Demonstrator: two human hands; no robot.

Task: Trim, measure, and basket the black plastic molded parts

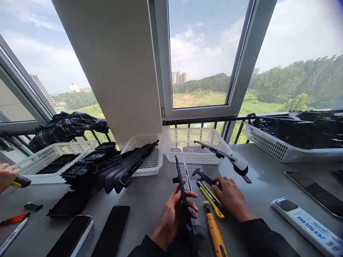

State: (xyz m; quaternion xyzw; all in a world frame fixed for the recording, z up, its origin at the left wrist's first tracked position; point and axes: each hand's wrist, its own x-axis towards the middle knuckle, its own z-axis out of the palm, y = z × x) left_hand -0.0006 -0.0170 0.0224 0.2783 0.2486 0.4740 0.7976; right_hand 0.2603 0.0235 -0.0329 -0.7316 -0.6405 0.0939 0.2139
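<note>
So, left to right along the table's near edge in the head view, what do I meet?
White pen, white-sided phone, black phone, left hand holding a black part, yellow-handled tool, white device.

From my feed, the black part covers much of the left palm, and I lose its lower end in the dark near the bottom edge. The right hand hides the caliper's far end; I can't tell how firmly it is held. The left edge cuts off a co-worker's hand, the bottom edge clips the orange handle, and the white device's smallest print is unreadable to me.
</note>
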